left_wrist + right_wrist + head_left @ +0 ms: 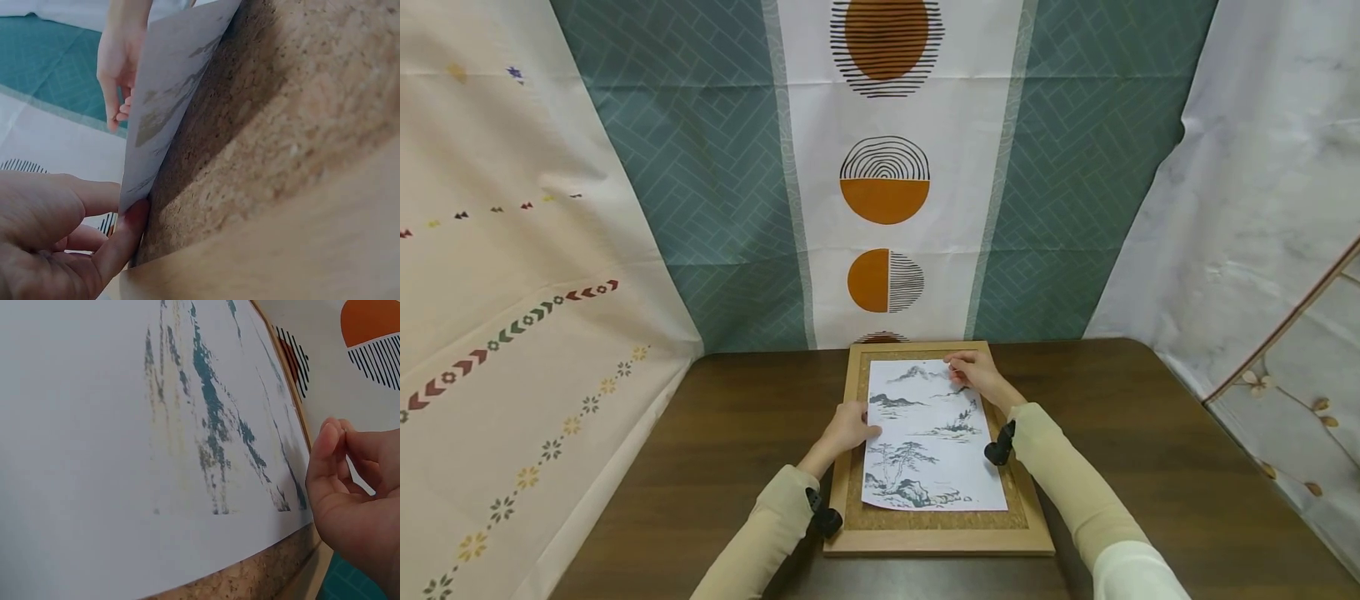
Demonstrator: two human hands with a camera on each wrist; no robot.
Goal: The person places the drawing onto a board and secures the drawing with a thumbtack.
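Landscape print (925, 433), laid over the cork board (940, 521) on the brown table (1150, 467); pinched at its left edge between thumb and finger of the left hand (850, 425), so mostly to the right of that grip; lifted off the cork there; close to the right hand (976, 369) at its far right corner, with thumb and fingertip drawn together; cannot tell whether around anything.

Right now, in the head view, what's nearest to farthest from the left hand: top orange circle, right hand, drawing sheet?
1. Drawing sheet: left hand pinches its left edge.
2. Right hand: by the sheet's upper right.
3. Top orange circle: high on hanging cloth.
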